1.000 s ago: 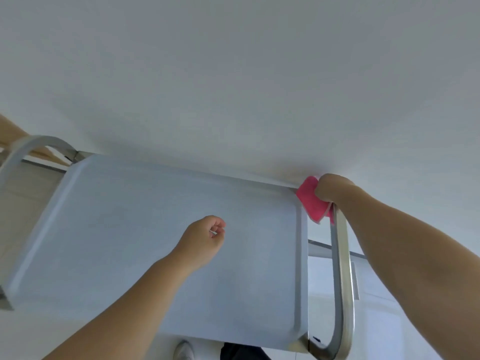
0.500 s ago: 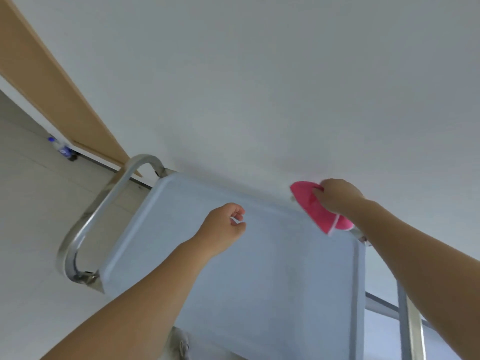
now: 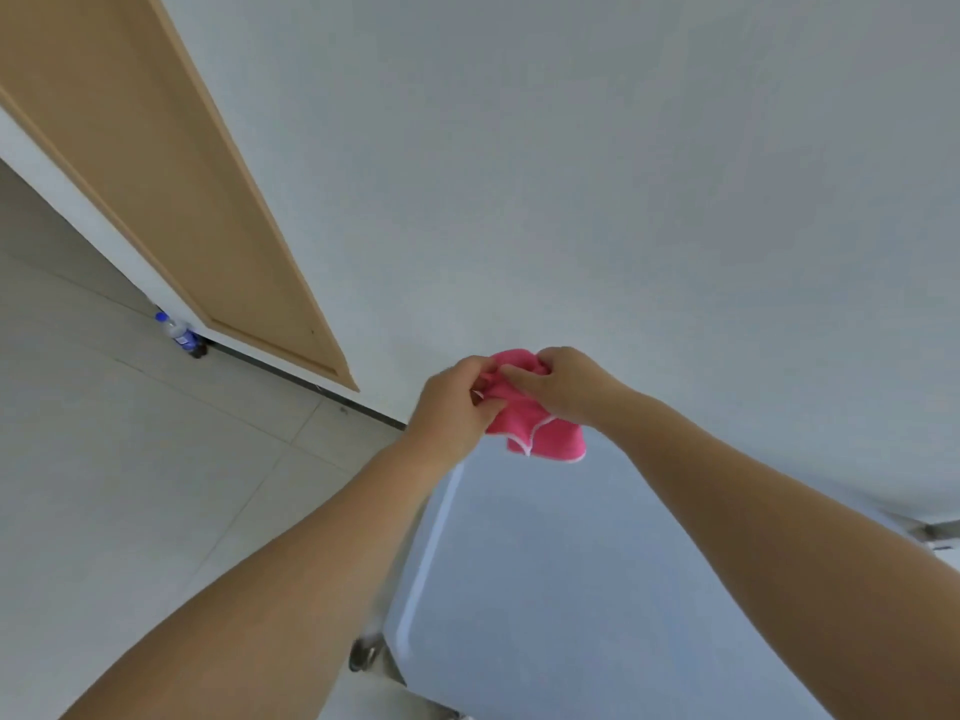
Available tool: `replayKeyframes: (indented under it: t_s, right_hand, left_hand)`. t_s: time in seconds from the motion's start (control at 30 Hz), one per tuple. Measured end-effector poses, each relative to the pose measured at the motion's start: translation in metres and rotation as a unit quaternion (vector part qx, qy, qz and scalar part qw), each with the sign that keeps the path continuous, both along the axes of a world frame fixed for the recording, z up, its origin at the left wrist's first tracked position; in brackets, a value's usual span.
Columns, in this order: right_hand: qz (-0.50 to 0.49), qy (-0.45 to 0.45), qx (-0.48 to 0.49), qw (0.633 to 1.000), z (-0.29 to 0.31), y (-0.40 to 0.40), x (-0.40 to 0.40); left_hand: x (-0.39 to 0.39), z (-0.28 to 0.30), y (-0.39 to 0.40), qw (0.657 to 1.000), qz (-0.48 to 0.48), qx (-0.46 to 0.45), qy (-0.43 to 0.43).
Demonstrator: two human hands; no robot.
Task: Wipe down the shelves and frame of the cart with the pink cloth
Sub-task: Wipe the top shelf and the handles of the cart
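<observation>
The pink cloth with a white hem hangs bunched in the air above the far end of the cart's top shelf. Both hands hold it: my left hand pinches its left side, and my right hand grips its upper right part. The cart's grey-blue top shelf fills the lower middle of the view, with its raised left rim visible. A bit of the metal frame shows at the far right, and my left forearm hides the left handle.
A white wall rises behind the cart. A wooden door stands at the upper left, with a plastic bottle on the pale tiled floor by its foot. The floor stretches along the cart's left side.
My right hand lifted the cloth off the cart's far right corner and brought it left. My left hand rose from over the shelf and took hold of the cloth. The view swung left.
</observation>
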State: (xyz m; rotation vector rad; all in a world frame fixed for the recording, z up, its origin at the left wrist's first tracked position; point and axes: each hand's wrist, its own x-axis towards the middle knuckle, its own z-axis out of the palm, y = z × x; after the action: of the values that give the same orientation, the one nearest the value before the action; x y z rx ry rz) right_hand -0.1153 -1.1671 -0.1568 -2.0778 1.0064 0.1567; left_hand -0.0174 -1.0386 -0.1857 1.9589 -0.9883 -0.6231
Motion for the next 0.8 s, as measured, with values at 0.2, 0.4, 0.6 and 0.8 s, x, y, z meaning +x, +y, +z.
replayKeyframes:
  t_s: [0.2, 0.4, 0.6, 0.8]
  right_hand:
    - [0.066, 0.135, -0.141, 0.978, -0.009, 0.003, 0.075]
    - [0.039, 0.133, 0.027, 0.990, -0.054, 0.016, 0.112]
    - [0.011, 0.077, 0.038, 0.996, -0.073, 0.015, 0.082]
    - [0.001, 0.106, -0.032, 0.994, -0.060, -0.008, 0.039]
  left_hand:
    - [0.111, 0.000, 0.000, 0.989, -0.063, 0.090, -0.098]
    - [0.146, -0.048, -0.021, 0.950, -0.113, 0.282, -0.077]
    - [0.122, -0.075, -0.051, 0.965, -0.020, 0.255, 0.062]
    - [0.100, -0.079, -0.079, 0.932, -0.076, 0.354, 0.002]
